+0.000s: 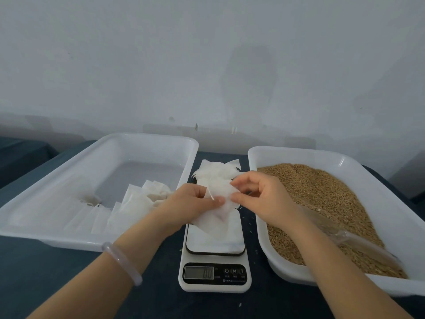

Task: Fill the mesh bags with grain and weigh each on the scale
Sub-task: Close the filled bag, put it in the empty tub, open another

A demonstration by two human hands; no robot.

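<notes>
Left hand (pixel 195 201) and right hand (pixel 259 199) both pinch one white mesh bag (pixel 216 218) at its top, over the scale (pixel 215 276) platform, contact unclear. Spare bag pile (pixel 218 168) on tabletop (pixel 46 284) behind scale. Grain (pixel 322 194) and clear scoop (pixel 358 245) in right tray (pixel 299 150); more bags (pixel 138 203) in left tray (pixel 57 238)

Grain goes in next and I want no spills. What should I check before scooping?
1. Mesh bag gripped: ok, left hand and right hand pinch its top above the scale.
2. Bag mouth open: cannot tell.
3. Display at zero: ok, it appears to read zero.
4. Grain available: ok, the right tray is well filled.
5. Scoop within reach: ok, it lies on the grain by the right forearm.
6. Hand free for the scoop: not ok, both hold the bag.
</notes>
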